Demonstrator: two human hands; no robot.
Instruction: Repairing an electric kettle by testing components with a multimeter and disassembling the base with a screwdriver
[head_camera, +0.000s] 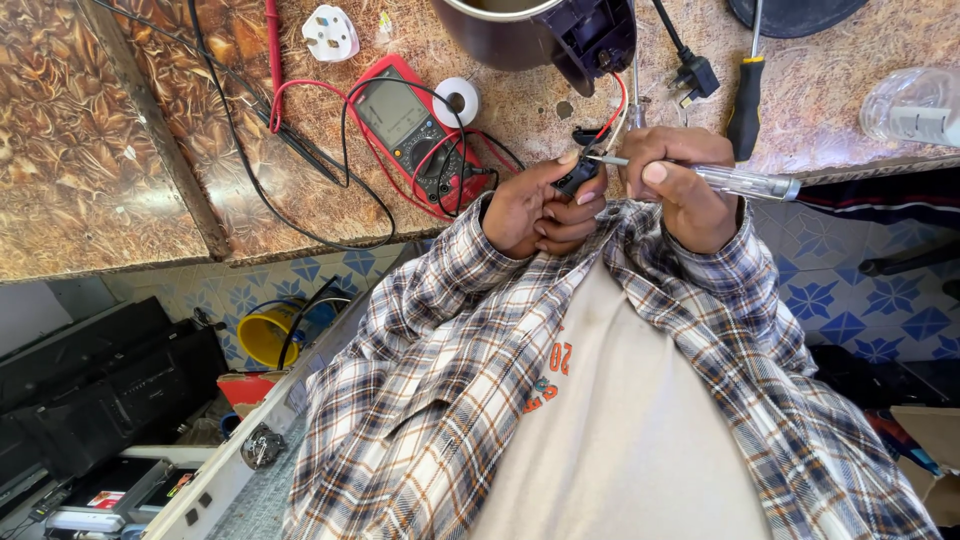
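Screwdriver (735, 181) tip sits on the small black part (578, 177) pinched in the left hand (535, 208), right hand (685, 185) gripping the handle above the counter edge (300, 245); wires (615, 115) remain attached, so work looks midway.

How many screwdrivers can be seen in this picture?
2: a clear-handled screwdriver in the right hand, and a black-and-yellow screwdriver lying on the counter behind it. Others may be hidden.
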